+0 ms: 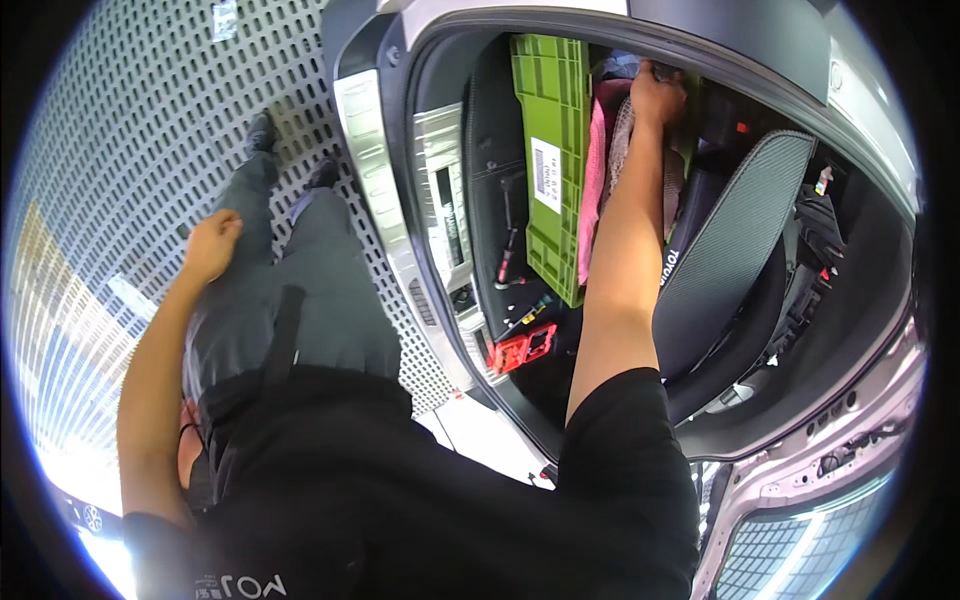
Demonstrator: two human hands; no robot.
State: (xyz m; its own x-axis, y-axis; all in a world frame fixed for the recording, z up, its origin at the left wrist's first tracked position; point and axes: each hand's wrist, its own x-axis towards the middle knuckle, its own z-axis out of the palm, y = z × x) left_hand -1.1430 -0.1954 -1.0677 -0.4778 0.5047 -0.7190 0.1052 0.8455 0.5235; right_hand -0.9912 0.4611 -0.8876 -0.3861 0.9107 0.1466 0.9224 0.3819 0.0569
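My right arm stretches into the opened cargo space of a car. There, my right hand (657, 95) is at the far end of a bundle of cloths, its fingers bent down with the tips partly hidden. What lies under them I cannot make out. A bluish-grey crumpled thing (620, 66) is right beside the fingers. Left of my forearm are a pink cloth (592, 195) and a speckled greyish cloth (619, 140), alongside a green plastic crate (560, 90) with a white label. My left hand (213, 243) hangs by my thigh, fingers curled, apparently holding nothing.
A dark textured panel (745, 230) stands right of my forearm. A red plastic piece (525, 348) lies near the crate's near end. The car's sill (372, 150) and frame edge the opening. Perforated grey flooring (150, 130) extends to the left.
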